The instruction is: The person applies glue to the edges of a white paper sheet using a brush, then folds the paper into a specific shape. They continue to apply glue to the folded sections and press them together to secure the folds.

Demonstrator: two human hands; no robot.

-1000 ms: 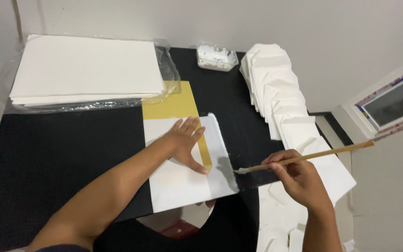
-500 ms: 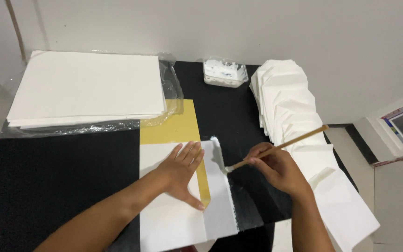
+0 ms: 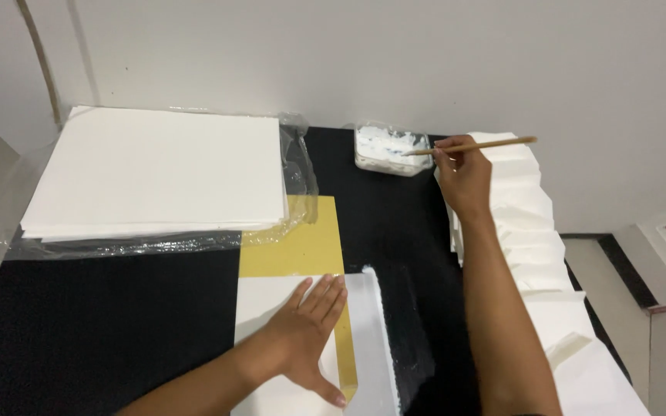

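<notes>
The black tabletop (image 3: 117, 323) carries everything. Largest on it is one thick stack of white sheets (image 3: 156, 173) on clear plastic wrap at the far left; it looks heavy as a block, though each sheet is light and limp. Along the right edge lies one overlapping row of folded white paper pieces (image 3: 537, 231), too many to count. In front lies one white sheet (image 3: 271, 308) over one yellow backing sheet (image 3: 302, 243): thin, floppy, easily creased, best pinned flat from above. The left hand (image 3: 306, 331) does so, fingers spread, palm pressed down. One small clear tub of white paste (image 3: 391, 149) stands at the far edge; the paste is likely sticky. The right hand (image 3: 464, 173) pinches one thin wooden-handled brush (image 3: 475, 145), light and stiff, held mid-handle, tip in the tub.
</notes>
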